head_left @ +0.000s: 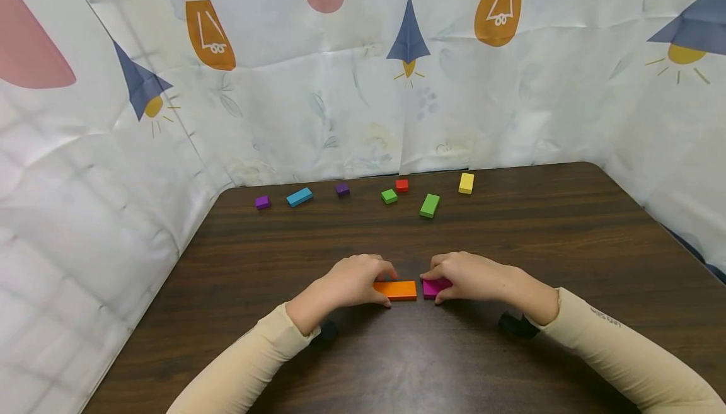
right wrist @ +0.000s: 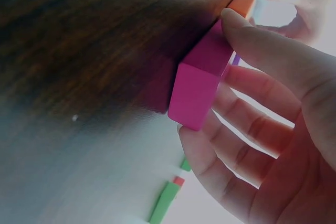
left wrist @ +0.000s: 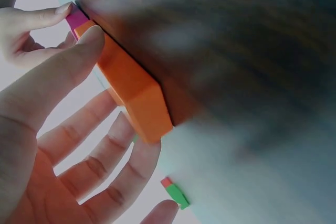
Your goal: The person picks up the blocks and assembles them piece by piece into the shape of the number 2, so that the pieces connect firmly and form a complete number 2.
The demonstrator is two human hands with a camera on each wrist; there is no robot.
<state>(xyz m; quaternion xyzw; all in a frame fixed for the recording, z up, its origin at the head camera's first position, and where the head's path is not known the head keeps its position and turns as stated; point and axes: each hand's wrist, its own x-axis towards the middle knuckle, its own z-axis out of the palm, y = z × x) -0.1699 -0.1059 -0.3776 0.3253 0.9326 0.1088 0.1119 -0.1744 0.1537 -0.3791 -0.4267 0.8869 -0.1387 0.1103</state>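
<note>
An orange block (head_left: pixel 399 290) lies on the dark table, and my left hand (head_left: pixel 354 281) grips it, thumb on the near long side and fingers on the far side. Just to its right is a magenta block (head_left: pixel 434 287), pinched the same way by my right hand (head_left: pixel 473 276). A narrow gap shows between the two blocks in the head view. In the left wrist view the thumb presses the long face of the orange block (left wrist: pixel 126 77). The right wrist view shows the bare end of the magenta block (right wrist: pixel 194 95) facing the camera.
Along the back of the wooden table (head_left: pixel 283 244) lie small blocks: purple (head_left: pixel 263 202), blue (head_left: pixel 299 197), dark purple (head_left: pixel 342 189), small green (head_left: pixel 389 196), red (head_left: pixel 402 185), longer green (head_left: pixel 430 206) and yellow (head_left: pixel 466 183). A patterned white curtain (head_left: pixel 351 99) hangs behind.
</note>
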